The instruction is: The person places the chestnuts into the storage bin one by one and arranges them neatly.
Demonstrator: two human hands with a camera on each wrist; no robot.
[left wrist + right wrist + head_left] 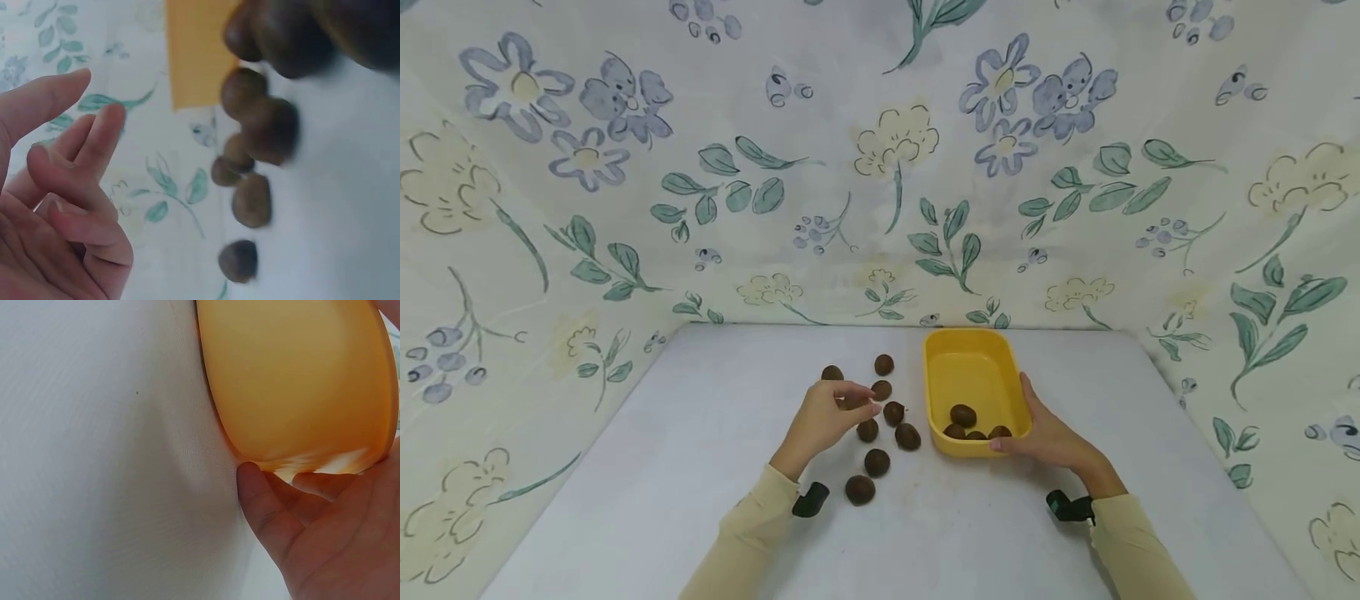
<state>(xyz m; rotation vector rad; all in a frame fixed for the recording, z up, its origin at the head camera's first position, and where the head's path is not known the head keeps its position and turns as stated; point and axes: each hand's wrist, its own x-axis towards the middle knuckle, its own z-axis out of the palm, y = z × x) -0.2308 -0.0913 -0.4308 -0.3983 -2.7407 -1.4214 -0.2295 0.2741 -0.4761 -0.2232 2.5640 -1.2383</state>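
Observation:
My left hand [823,421] hovers among loose brown chestnuts [907,437] left of a yellow plastic tub [934,392]. Its thumb and index finger stand apart, with a chestnut partly hidden behind them. In the left wrist view the left hand [69,181] has loosely bent fingers and nothing in its grasp. My right hand [1056,437] grips the tub's near right corner, the thumb over the near rim and the fingers along the right side. From the right wrist, the fingers [265,506] curl around the tub's outer wall [300,381]. Several chestnuts [963,416] lie inside at its near end.
Two chestnuts [861,490] lie nearest to me on the white tabletop [925,533], and others sit farther back. A floral cloth [850,208] rises behind the table and along both sides. Dark wrist cameras [811,500] sit at both cuffs.

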